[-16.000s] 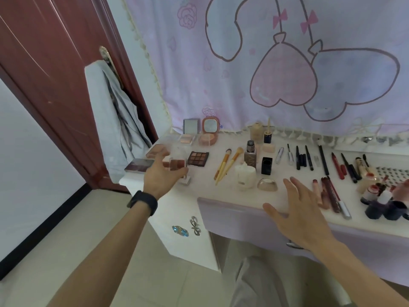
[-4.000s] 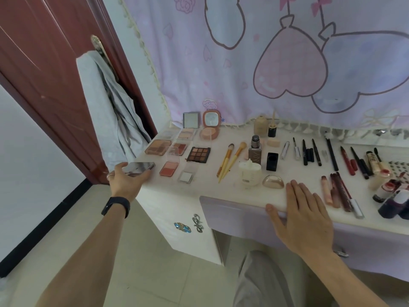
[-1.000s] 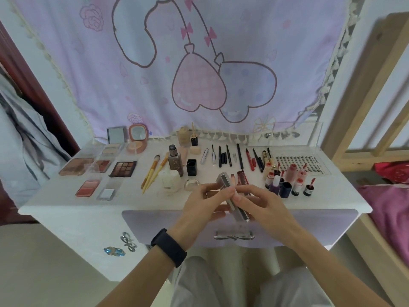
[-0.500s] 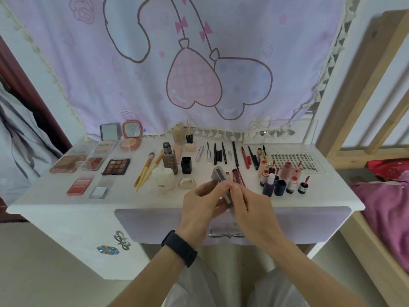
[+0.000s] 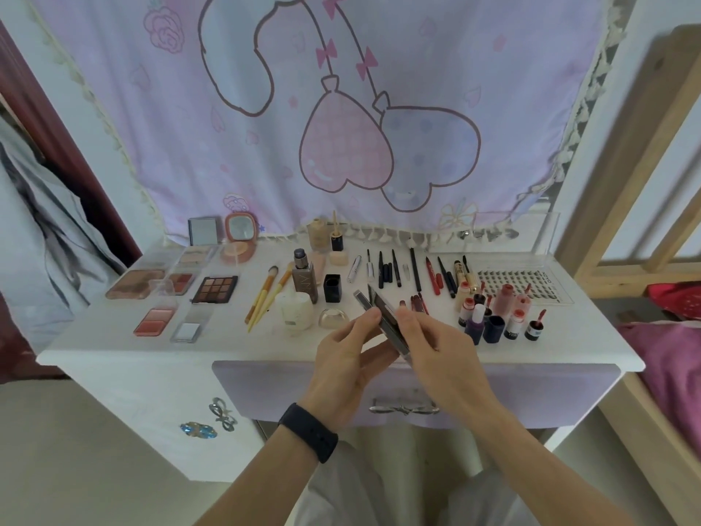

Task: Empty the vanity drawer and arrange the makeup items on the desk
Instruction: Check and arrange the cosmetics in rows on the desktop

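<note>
Head view: brushes (image 5: 265,294) and lip bottles (image 5: 493,317) crowd my desk (image 5: 113,343). Left hand (image 5: 341,358) and right hand (image 5: 440,354) pinch the compact (image 5: 383,311) between them.

White surface (image 5: 95,347) crowded with makeup. Bare room runs along its front edge at the left, in front of the blush palette (image 5: 154,322), and at the front right corner, past a cluster of small bottles (image 5: 489,317). A narrow lane lies between the eyeshadow palette (image 5: 214,289) and two brushes (image 5: 265,298). The front middle is blocked: the left hand (image 5: 341,366) and right hand (image 5: 436,358) hold a dark case (image 5: 381,307) above it. Behind them stand a white jar (image 5: 294,311), an upright foundation bottle (image 5: 303,277) and a row of pencils (image 5: 394,269). A wooden bed frame (image 5: 626,146) stands close at the right.
</note>
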`<state>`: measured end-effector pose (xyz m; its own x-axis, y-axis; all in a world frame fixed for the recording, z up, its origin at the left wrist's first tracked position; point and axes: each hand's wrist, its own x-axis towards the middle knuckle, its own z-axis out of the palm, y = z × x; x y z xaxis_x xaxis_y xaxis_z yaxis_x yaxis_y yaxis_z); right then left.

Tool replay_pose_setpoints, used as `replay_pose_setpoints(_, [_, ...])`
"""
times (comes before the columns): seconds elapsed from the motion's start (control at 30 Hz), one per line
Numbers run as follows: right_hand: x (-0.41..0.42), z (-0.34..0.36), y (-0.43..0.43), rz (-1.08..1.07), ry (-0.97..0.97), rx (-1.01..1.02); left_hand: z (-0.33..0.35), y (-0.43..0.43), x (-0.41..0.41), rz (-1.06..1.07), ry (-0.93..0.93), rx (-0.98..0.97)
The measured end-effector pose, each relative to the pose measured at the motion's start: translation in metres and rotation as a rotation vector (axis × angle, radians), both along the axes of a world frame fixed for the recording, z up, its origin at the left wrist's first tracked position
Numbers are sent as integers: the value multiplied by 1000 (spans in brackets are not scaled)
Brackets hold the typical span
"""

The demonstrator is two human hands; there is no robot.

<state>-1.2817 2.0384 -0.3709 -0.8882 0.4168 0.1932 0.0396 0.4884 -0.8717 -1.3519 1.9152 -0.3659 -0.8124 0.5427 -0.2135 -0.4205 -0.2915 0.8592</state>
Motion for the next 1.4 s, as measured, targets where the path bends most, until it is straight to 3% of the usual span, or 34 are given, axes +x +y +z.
replay_pose_setpoints(0.13, [3, -3, 2, 79, 32, -87, 0, -7, -3, 22, -23, 90])
replay_pose_setpoints(0.37, [-1, -10, 1, -54, 75, -129, 1, -16, -10, 45, -102, 60])
replay_pose_setpoints(0.73, [-18, -21, 0, -151, -77, -558, -1, -37, -30, 96, -85, -96])
replay_pose_setpoints(0.8, [-17, -19, 1, -134, -74, -581, -3, -40, -34, 87, 21, -193])
replay_pose_setpoints(0.93, [-12, -11, -5, 29, -15, -599, -4, -47, -40, -149, 576, -710])
replay_pose_setpoints(1.0, [-12, -10, -8, 88, 14, -566, -2, -47, -40, -291, 733, -844])
replay_pose_setpoints(1.2, [-15, -11, -20, 77, 8, -530, -6, -52, -46, -338, 1007, -1127])
replay_pose_setpoints(1.4, [-16, -20, -30, 127, -32, -457, -15, -65, -50, -338, 949, -1071])
